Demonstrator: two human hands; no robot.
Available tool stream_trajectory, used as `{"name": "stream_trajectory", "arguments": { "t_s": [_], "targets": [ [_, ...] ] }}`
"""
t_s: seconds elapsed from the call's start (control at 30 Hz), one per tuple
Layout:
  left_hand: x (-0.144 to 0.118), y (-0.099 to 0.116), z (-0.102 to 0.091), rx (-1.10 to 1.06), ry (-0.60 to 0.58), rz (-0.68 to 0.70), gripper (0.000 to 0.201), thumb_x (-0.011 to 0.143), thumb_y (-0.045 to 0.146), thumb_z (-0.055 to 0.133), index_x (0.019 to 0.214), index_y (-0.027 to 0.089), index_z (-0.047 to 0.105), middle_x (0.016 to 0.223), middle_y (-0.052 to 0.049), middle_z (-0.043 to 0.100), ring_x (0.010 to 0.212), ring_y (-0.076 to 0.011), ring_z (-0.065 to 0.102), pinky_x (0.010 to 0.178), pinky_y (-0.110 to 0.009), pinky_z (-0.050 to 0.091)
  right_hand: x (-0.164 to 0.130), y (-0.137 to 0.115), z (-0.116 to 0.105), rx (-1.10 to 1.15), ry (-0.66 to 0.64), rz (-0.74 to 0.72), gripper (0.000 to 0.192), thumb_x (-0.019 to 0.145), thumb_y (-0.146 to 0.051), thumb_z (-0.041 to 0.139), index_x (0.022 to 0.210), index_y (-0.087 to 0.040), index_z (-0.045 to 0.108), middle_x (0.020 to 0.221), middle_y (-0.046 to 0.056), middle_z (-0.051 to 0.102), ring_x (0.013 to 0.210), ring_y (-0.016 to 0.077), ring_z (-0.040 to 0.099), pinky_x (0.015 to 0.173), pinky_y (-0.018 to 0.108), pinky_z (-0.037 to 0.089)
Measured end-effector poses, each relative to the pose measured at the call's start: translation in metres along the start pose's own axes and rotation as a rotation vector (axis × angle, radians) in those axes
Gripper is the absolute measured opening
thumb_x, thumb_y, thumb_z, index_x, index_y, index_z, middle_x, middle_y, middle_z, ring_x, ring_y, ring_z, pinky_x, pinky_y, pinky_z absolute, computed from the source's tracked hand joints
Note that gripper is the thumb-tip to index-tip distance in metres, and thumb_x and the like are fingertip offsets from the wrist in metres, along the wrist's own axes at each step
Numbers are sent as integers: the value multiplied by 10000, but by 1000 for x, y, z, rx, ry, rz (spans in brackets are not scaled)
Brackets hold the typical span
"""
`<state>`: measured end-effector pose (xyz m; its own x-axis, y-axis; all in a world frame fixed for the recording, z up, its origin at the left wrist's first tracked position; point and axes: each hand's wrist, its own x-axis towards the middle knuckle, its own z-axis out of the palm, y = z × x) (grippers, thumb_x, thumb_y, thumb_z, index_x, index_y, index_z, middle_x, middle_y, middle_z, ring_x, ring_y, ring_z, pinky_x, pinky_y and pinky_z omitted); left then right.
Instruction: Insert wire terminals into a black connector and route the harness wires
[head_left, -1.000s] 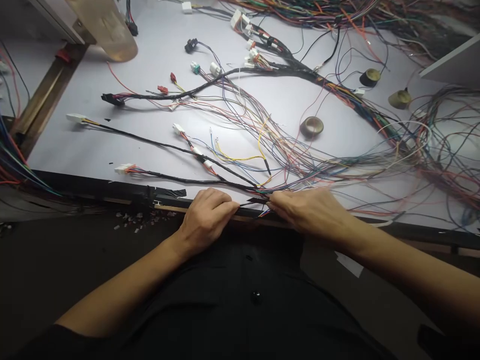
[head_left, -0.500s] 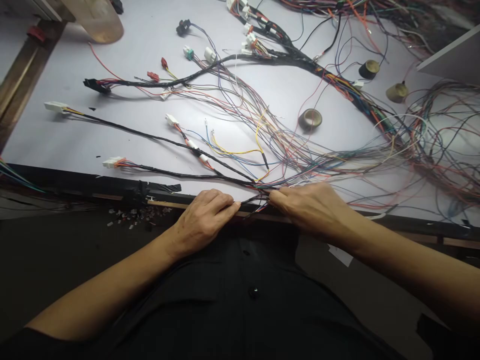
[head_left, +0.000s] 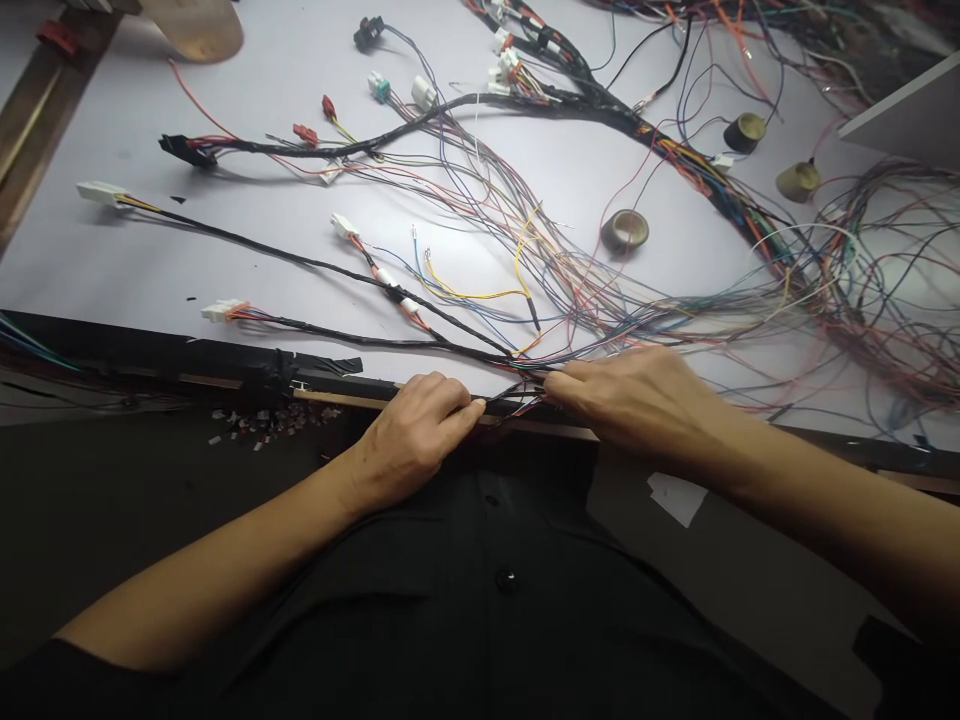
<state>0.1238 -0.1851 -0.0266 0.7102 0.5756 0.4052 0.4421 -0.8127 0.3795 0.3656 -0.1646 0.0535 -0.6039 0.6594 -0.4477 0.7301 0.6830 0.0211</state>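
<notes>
At the table's front edge, my left hand (head_left: pixel 422 432) is closed, thumb against the fingers, on the end of some dark thin wires (head_left: pixel 514 398). My right hand (head_left: pixel 626 400) pinches those wires where they meet the loose bundle. Just beyond my hands, black-taped harness branches (head_left: pixel 322 331) run left to white connectors (head_left: pixel 225 311). A short branch with white and black tape wraps (head_left: pixel 390 288) ends in another white connector (head_left: pixel 345 228). Yellow and blue wires (head_left: pixel 480 294) with bare metal terminals lie beside it. My fingers hide the exact grip points.
A thick taped harness (head_left: pixel 450 104) crosses the table (head_left: pixel 277 50) behind. Tape rolls (head_left: pixel 625 232) stand among loose wires (head_left: pixel 675 310) at the right. A white panel (head_left: pixel 904 110) juts in at upper right. Small scraps (head_left: pixel 262 425) lie below the front edge.
The camera view has shifted slightly, so the harness and table appear a little higher. My hands stay close together on the wires, nearly unmoved.
</notes>
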Motion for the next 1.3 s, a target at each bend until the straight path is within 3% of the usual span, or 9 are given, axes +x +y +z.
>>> {"name": "stream_trajectory", "arguments": {
  "t_s": [0.13, 0.43, 0.83, 1.1, 1.3],
  "targets": [
    [2, 3, -2, 99, -49, 37, 222, 930, 84, 380, 1074, 143, 538, 790, -54, 576, 727, -161, 480, 646, -317, 404, 4, -2, -3, -54, 40, -36, 220, 841, -46, 405, 855, -211, 551, 725, 6, 649, 537, 139, 529, 501, 288, 131],
    [9, 10, -9, 257, -96, 88, 166, 938, 122, 414, 977, 118, 575, 734, -46, 541, 697, -178, 437, 614, -322, 379, 16, -5, -13, -82, -12, -85, 192, 862, -66, 414, 823, -196, 551, 716, 16, 642, 493, 115, 494, 499, 291, 122],
    [10, 12, -9, 304, -113, 90, 159, 943, 126, 414, 960, 123, 571, 737, -43, 544, 700, -170, 455, 623, -321, 376, 22, 7, -20, -86, 62, -186, 174, 864, -87, 439, 791, -200, 549, 568, 2, 577, 422, 114, 365, 545, 298, 107],
    [11, 12, -9, 294, -123, 81, 155, 940, 127, 422, 961, 113, 575, 729, -40, 536, 695, -171, 449, 627, -322, 366, 30, 6, -26, -142, 22, -223, 191, 813, -41, 481, 771, -200, 576, 527, -22, 511, 393, 90, 201, 524, 300, 112],
    [11, 12, -9, 297, -126, 81, 149, 927, 130, 453, 956, 100, 596, 729, -42, 544, 691, -177, 440, 625, -322, 373, 27, 2, -31, -210, 21, -230, 227, 823, -29, 450, 738, -204, 566, 505, -18, 491, 384, 116, 239, 493, 290, 113]
  ]
}}
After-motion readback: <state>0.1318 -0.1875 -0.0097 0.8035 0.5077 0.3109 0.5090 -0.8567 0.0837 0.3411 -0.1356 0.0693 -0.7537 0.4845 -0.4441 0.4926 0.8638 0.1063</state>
